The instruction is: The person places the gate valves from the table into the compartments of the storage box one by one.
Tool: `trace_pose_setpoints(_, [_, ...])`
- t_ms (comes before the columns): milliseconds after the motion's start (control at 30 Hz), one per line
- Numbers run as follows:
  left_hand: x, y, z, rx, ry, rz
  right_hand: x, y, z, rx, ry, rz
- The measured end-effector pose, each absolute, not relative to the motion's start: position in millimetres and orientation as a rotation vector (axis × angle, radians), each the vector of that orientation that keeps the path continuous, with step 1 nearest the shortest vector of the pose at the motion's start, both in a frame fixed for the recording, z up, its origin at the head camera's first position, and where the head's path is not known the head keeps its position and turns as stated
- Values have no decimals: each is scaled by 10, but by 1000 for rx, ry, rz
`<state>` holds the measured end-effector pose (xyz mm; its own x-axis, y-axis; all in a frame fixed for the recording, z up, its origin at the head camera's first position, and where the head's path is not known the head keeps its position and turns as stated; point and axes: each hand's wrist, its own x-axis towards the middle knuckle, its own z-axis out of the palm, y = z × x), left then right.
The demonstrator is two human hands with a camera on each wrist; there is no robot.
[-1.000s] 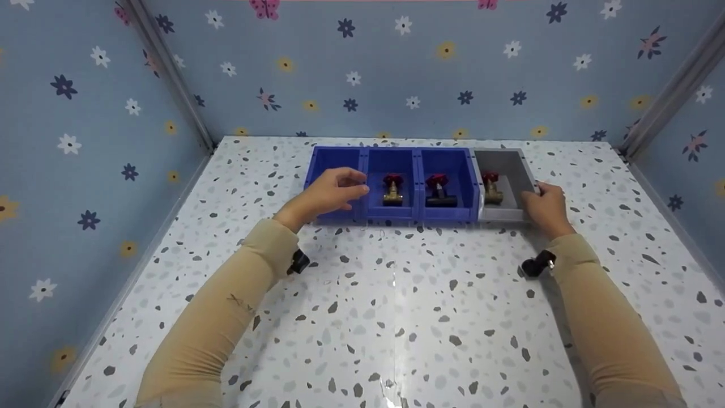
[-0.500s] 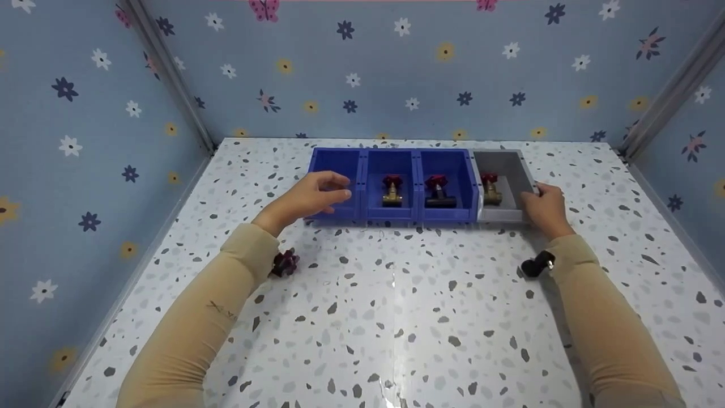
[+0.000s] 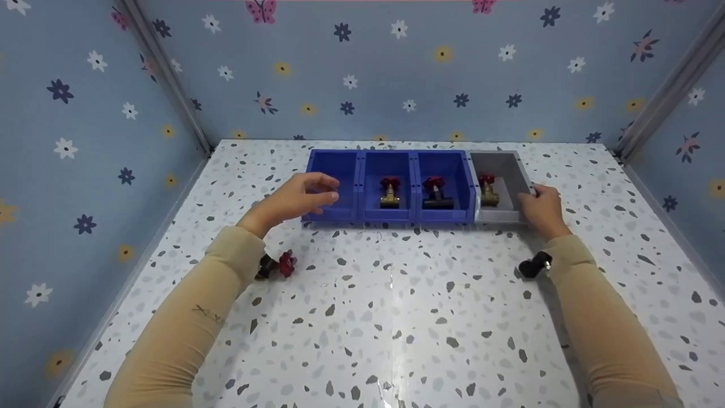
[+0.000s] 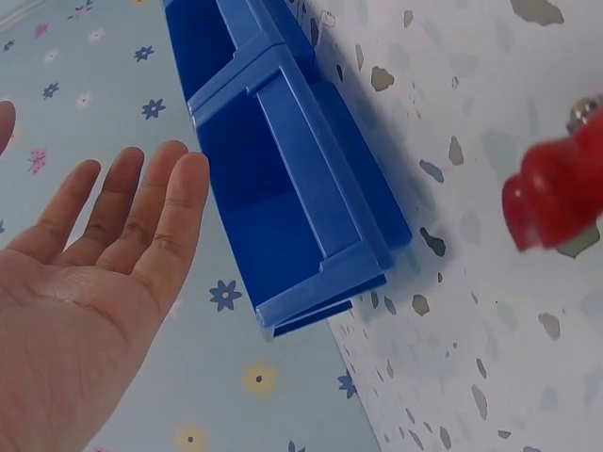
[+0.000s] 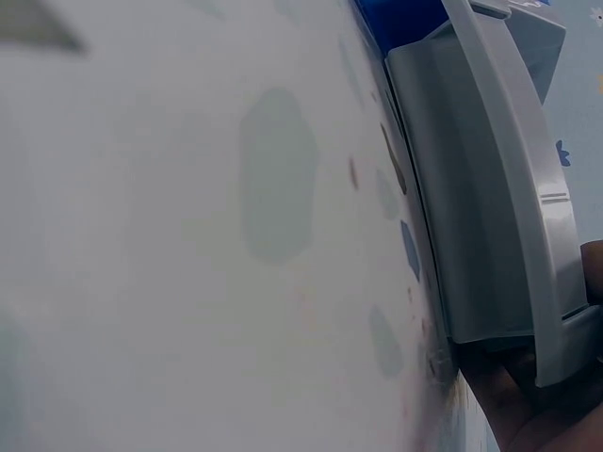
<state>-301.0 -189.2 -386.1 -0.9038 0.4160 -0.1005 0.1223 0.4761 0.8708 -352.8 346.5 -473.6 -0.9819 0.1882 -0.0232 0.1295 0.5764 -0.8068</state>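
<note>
My left hand (image 3: 291, 198) hovers over the leftmost blue bin (image 3: 334, 156), fingers apart and holding nothing; in the left wrist view its palm and extended fingers show beside the blue bins (image 4: 325, 179). My right hand (image 3: 544, 212) grips the right side wall of the grey bin (image 3: 501, 215), thumb at the rim. In the right wrist view, fingers (image 5: 509, 395) curl at that bin's corner. A brass valve with a red handwheel (image 3: 487, 190) lies inside the grey bin. Below the left wrist, a red handwheel (image 3: 287, 264) shows on the table, the rest partly hidden by the cuff.
The bins stand joined in a row near the back wall. The second blue bin holds a brass valve (image 3: 389, 192) with a red handwheel; the third holds a dark-bodied valve (image 3: 436, 195). Patterned panels enclose the speckled table (image 3: 362, 317). A black wrist camera (image 3: 534, 265) hangs under the right cuff.
My left hand has drawn back leftward from the second bin's edge to over the leftmost bin, uncovering the red handwheel on the table. My right hand keeps its grip on the grey bin.
</note>
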Motion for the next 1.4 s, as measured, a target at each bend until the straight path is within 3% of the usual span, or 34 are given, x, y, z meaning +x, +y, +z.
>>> trace_pose_setpoints(1400, [-2918, -2541, -4028, 532, 2422, 1267, -3516, 3429, -4713, -295, -2719, 1401])
